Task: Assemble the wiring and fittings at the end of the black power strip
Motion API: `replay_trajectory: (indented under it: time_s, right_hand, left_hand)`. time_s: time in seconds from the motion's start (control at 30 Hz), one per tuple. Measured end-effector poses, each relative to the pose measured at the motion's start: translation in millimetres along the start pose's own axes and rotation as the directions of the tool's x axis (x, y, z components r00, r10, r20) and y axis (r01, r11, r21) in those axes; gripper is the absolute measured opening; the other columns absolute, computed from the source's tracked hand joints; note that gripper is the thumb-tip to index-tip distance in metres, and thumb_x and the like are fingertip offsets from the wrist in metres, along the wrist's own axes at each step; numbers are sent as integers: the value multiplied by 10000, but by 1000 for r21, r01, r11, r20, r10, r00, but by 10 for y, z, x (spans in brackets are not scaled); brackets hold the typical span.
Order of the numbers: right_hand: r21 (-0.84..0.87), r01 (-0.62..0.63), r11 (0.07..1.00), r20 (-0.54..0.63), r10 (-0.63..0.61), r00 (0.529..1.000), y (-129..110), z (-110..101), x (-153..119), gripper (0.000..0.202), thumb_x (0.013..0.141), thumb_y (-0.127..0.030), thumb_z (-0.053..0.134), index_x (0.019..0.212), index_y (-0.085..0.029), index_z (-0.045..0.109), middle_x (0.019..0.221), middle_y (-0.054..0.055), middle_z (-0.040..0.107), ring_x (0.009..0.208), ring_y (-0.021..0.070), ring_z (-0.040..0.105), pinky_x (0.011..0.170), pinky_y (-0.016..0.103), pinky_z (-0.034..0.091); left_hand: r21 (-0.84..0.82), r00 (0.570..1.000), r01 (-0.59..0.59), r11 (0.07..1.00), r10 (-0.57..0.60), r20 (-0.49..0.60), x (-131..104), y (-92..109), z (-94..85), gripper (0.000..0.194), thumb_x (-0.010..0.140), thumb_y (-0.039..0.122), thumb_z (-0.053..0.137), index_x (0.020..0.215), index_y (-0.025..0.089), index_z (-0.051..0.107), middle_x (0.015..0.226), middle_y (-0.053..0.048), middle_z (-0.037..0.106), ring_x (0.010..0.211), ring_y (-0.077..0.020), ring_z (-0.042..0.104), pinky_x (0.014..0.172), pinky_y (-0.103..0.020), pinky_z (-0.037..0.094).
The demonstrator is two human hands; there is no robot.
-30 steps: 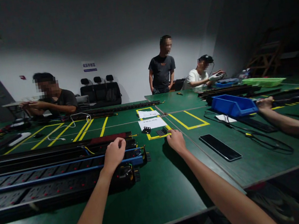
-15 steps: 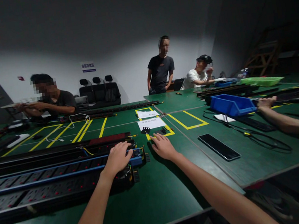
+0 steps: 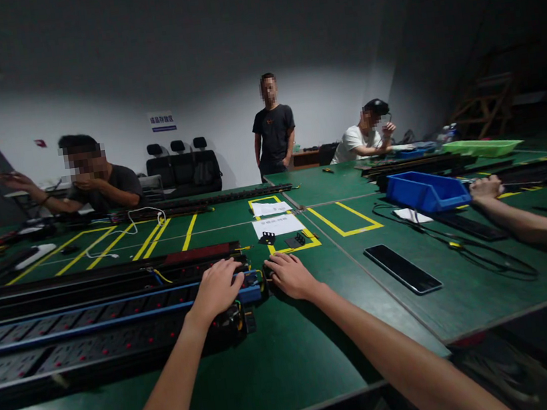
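Note:
My left hand (image 3: 219, 289) lies over the right end of a blue-edged power strip (image 3: 131, 314), with its thumb on the near side and fingers across the top. At that same end, my right hand (image 3: 290, 277) has its fingers curled on a small black end piece (image 3: 266, 278), which is partly hidden by them. Coloured wires show beside the strip's end. A second power strip (image 3: 105, 345) with red dots runs along the near side. Two black brackets, one bracket (image 3: 267, 237) on the paper's edge and another bracket (image 3: 296, 240) beside it, lie beyond my hands.
A phone (image 3: 403, 268) lies to the right, near a coiled black cable (image 3: 493, 263) and a blue bin (image 3: 426, 191). Another person's hand (image 3: 487, 189) reaches in from the right. White paper (image 3: 276, 225) lies ahead. Several people are around the green table (image 3: 285, 371).
My right hand has moved left onto the black end piece at the strip's end. My left hand stays in place. The standing person has shifted left; the seated person at left has raised a hand.

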State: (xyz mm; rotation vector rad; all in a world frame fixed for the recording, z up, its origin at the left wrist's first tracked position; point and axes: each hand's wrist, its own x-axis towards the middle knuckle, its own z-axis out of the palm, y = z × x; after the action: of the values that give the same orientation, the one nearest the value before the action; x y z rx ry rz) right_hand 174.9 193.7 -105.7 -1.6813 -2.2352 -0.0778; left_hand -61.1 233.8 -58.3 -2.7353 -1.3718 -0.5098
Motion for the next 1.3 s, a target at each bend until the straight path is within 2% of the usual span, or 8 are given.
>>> replay_trajectory:
  time_s: [0.17, 0.3, 0.43, 0.67, 0.83, 0.93, 1.1, 1.3]
  right_hand:
    - [-13, -33, 999, -40, 32, 999, -3, 19, 3, 483, 996, -343, 377, 1455, -229, 471, 1462, 96, 507, 1372, 245, 391, 1117, 432, 292]
    - [-43, -163, 986, -77, 159, 984, 36, 42, 25, 526, 992, -335, 372, 1500, -203, 402, 1531, 120, 424, 1426, 273, 324, 1134, 471, 259]
    - [-60, -236, 970, -44, 234, 971, 74, 57, 38, 493, 992, -346, 360, 1449, -194, 467, 1512, 122, 450, 1415, 302, 334, 1113, 524, 276]
    - [-53, -228, 972, -81, 224, 971, 61, 40, 32, 447, 986, -339, 397, 1410, -246, 501, 1434, 112, 530, 1338, 275, 416, 1089, 486, 304]
    - [-22, -89, 996, -27, 89, 996, 24, 12, 25, 450, 992, -349, 408, 1429, -288, 496, 1471, 76, 498, 1380, 258, 371, 1118, 465, 255]
    - [-22, -71, 997, -35, 70, 997, 1, -15, 17, 398, 1006, -342, 389, 1354, -289, 577, 1414, 72, 548, 1343, 253, 405, 1098, 455, 269]
    - [-19, -140, 990, -78, 138, 987, 3, -80, 18, 299, 1000, -308, 440, 1139, -264, 700, 1249, 78, 640, 1200, 241, 494, 999, 388, 340]
    - [-48, -182, 982, -92, 177, 980, -1, -112, 28, 257, 990, -326, 479, 978, -236, 720, 1103, 96, 669, 1089, 255, 519, 902, 363, 368]
  left_hand:
    - [-1, 1000, -7, 1000, 7, -4, -1, -6, -3, 438, 986, 419, 381, 1297, 218, 616, 1436, -84, 554, 1357, -296, 464, 1120, -496, 364]
    - [-6, 1000, -8, 1000, 8, 2, 1, -15, 2, 444, 988, 428, 372, 1301, 223, 611, 1443, -80, 547, 1361, -294, 459, 1119, -493, 365]
    - [-18, 1000, -7, 1000, 7, 0, 0, -23, 3, 449, 988, 438, 367, 1298, 224, 612, 1444, -79, 547, 1363, -294, 456, 1123, -491, 356]
    - [-32, 1000, -7, 999, 7, 0, -3, -28, 4, 449, 991, 445, 362, 1300, 232, 607, 1443, -78, 548, 1363, -295, 454, 1120, -493, 354]
    - [-11, 1000, -9, 1000, 9, 0, 0, -25, 5, 442, 986, 435, 375, 1295, 224, 613, 1440, -83, 550, 1354, -291, 464, 1121, -480, 357]
    - [-8, 1000, -7, 1000, 7, 6, 1, -16, -1, 444, 988, 432, 375, 1297, 220, 614, 1442, -89, 548, 1357, -292, 463, 1126, -477, 353]
    - [-18, 1000, 0, 1000, 1, 19, -7, -2, -16, 441, 992, 429, 373, 1300, 219, 608, 1450, -84, 540, 1367, -286, 450, 1130, -484, 345]
    - [-30, 1000, -1, 1000, 2, 15, -11, -3, -17, 435, 994, 432, 372, 1294, 223, 609, 1450, -87, 538, 1373, -276, 442, 1133, -482, 340]
